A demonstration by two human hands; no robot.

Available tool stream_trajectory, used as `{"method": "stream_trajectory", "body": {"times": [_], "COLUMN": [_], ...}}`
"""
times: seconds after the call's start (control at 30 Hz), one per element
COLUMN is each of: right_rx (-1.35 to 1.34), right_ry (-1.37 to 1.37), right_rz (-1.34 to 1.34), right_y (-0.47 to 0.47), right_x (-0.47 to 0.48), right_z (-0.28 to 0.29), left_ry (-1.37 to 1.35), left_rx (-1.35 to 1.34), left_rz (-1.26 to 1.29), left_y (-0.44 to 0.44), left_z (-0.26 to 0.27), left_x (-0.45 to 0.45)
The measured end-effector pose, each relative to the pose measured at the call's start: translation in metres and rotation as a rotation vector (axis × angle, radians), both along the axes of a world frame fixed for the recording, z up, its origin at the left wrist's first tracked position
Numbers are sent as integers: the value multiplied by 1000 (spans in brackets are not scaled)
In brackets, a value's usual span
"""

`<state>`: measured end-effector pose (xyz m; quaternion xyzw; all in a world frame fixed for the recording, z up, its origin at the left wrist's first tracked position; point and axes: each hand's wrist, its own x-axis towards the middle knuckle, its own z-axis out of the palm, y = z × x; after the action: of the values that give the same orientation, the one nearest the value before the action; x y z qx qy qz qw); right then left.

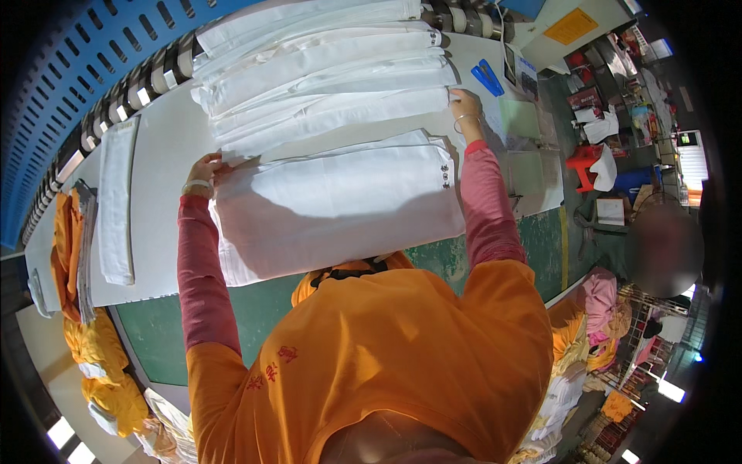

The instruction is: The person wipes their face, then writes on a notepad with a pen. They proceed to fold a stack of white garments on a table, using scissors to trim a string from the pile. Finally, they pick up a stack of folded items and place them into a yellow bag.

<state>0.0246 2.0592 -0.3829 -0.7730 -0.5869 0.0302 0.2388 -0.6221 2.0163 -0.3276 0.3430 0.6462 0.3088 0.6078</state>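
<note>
A wide stack of folded white cloth [342, 197], bearing dark printed characters at its right edge, lies on the table in front of me. Beyond it, several long folded white cloths [324, 75] lie in overlapping rows. My left hand [208, 169] is at the left end of the nearest row, by the stack's far left corner, with its fingers bent on the fabric. At that row's right end, my right hand [465, 109] pinches the cloth's edge between thumb and fingers. Both hands are spread about as wide as the cloth.
A blue stapler-like tool [487, 78] lies at the back right. A narrow folded white cloth [117, 203] and orange cloths [66, 249] are at the left. Rollers [136, 87] and a blue slotted panel [75, 69] border the far side. A red stool [584, 166] stands at the right.
</note>
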Motion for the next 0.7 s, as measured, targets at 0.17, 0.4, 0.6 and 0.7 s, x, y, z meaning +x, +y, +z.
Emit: {"method": "stream_trajectory", "body": {"times": [0.17,0.4,0.6,0.7], "right_rx": [-274,-183,36,66], "right_ry": [711,1959,2072,1895], "right_rz": [-122,-137,-186,-36], "right_y": [8,-5,-45,-43], "right_x": [-48,-33,-49,-25], "right_z": [43,113,193,189], "left_ry": [19,-239,-500,-506], "left_rx": [-203,61,233,253], "left_rz": [-206,20,63,30], "left_y": [-11,-5,-25,-23], "left_z": [25,68,157,163], "left_x": [4,23,22,10]}}
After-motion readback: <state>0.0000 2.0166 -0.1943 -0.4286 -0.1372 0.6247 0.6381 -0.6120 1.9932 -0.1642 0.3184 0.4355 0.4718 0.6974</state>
